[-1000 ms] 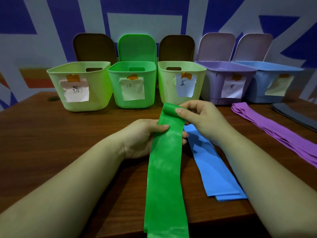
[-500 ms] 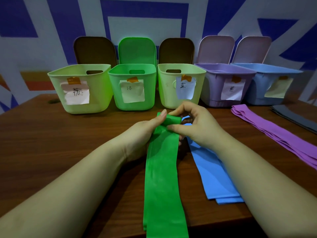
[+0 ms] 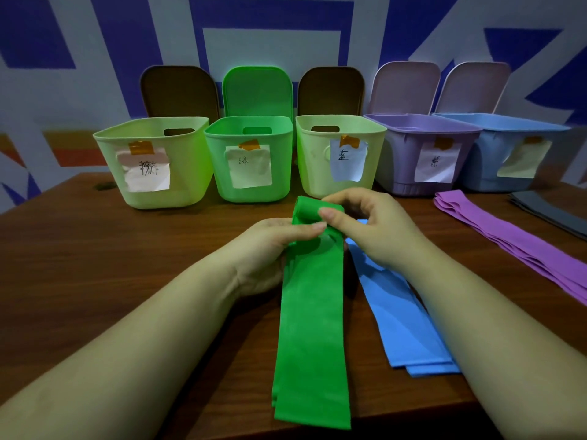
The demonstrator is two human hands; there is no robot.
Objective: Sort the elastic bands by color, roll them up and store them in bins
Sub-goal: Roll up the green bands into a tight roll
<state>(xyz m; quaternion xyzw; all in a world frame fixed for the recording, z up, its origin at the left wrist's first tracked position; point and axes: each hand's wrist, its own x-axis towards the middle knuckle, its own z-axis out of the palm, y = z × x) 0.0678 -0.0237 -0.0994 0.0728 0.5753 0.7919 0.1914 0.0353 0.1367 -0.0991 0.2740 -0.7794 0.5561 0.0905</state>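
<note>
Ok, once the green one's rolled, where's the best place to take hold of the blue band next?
Take the blue band at its near end, by the table edge, coming from the right. It lies flat, with its far end tucked under the right hand and the green band close on its left, so the right side looks clearer.

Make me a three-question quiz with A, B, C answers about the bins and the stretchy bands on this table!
1. Where do the blue bands lie?
A. Right of the green band
B. Inside a bin
C. Left of the green band

2. How many bins stand in the row?
A. Three
B. Five
C. Seven

3. What state is the green band in?
A. Fully rolled
B. Rolled only at its far end
C. Flat, untouched

Answers: 1 A, they lie on the table beside it. 2 B, five are lined up by the wall. 3 B, the left hand and right hand grip a small roll; the rest trails flat.
</note>
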